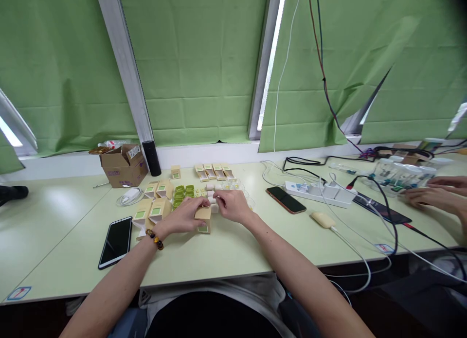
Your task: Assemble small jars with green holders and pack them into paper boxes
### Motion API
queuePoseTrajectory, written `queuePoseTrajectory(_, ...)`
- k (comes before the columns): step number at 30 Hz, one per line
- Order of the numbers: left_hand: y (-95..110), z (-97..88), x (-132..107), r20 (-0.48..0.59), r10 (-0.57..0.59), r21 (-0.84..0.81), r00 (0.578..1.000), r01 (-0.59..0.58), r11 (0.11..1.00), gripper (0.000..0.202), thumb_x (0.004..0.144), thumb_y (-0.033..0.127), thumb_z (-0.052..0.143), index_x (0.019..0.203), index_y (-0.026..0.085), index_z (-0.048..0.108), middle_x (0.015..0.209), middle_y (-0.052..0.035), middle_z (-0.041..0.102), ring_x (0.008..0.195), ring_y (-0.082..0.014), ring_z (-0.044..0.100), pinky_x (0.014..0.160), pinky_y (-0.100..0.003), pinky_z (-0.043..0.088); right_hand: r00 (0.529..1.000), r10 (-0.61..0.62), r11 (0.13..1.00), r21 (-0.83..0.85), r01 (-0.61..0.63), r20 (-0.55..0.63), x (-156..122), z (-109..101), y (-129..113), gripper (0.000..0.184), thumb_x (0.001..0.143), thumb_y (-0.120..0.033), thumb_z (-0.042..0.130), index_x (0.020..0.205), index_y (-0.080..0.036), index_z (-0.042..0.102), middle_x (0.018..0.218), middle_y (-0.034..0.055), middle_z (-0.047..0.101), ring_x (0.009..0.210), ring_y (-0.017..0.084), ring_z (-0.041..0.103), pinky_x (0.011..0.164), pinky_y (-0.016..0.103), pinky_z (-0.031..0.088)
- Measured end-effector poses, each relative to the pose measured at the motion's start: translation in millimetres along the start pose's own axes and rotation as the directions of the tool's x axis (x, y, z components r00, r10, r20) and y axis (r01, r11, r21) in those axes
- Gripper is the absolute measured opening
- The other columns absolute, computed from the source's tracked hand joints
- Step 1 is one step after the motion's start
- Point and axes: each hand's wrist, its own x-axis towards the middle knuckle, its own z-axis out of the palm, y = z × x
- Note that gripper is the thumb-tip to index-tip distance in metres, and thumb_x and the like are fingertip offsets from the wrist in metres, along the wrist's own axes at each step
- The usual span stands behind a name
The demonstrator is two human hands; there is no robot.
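My left hand (184, 215), a beaded bracelet at its wrist, is closed around a small tan cardboard box (203, 219) with a pale green label on its front. My right hand (231, 204) is just right of that box, its fingers curled together; whether something is pinched in them I cannot make out. Behind the hands lie green plastic trays (178, 193), small yellowish pieces (200, 192) and white cylinders (210, 187), partly covered by my right hand. Several open tan boxes (156, 209) stand left of my left hand, and more boxes (215, 171) stand in a row at the back.
A phone (116, 242) lies front left, another phone (286, 200) to the right. A power strip (321, 192) with trailing cables, a cream-coloured case (322, 220), a cardboard carton (124, 167) and a black cylinder (152, 158) surround the work. A co-worker's hands (438, 196) handle clear cups at far right.
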Motion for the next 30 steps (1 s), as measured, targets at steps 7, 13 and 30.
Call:
queuePoseTrajectory(7,-9.7,-24.8,15.4,-0.261,-0.039,0.044,0.964,0.052,0.998,0.05,0.083,0.028,0.079,0.129,0.026,0.061,0.131,-0.01,0.071,0.124,-0.0341,0.065,0.109,-0.047,0.05,0.996,0.037,0.999,-0.019,-0.039,-0.081,1.2,3.4,3.2,0.021,0.095,-0.019,0.054,0.102,-0.022,0.074,0.086,0.0048,0.08,0.073,0.021,0.068,0.062,0.03,0.026)
queuePoseTrajectory(13,-55.9,-79.2,58.2,-0.338,-0.061,0.276,0.939,0.161,0.948,0.055,0.083,0.027,0.077,0.135,0.023,0.058,0.133,-0.0122,0.071,0.124,-0.0355,0.066,0.108,-0.047,0.05,0.998,0.035,0.999,-0.015,-0.036,-0.061,1.0,5.2,-1.6,0.025,0.099,-0.024,0.053,0.113,-0.023,0.073,0.089,0.0064,0.081,0.077,0.023,0.071,0.064,0.03,0.029)
queuePoseTrajectory(30,-170.0,-84.6,114.1,-0.257,-0.307,0.415,0.916,0.392,0.821,0.053,0.078,0.027,0.074,0.127,0.021,0.058,0.127,-0.0155,0.07,0.128,-0.0381,0.052,0.106,-0.045,0.044,0.999,0.015,0.998,-0.057,-0.013,0.031,1.7,5.1,-13.5,0.033,0.101,-0.027,0.053,0.131,-0.023,0.067,0.092,0.0078,0.082,0.08,0.025,0.073,0.065,0.031,0.033)
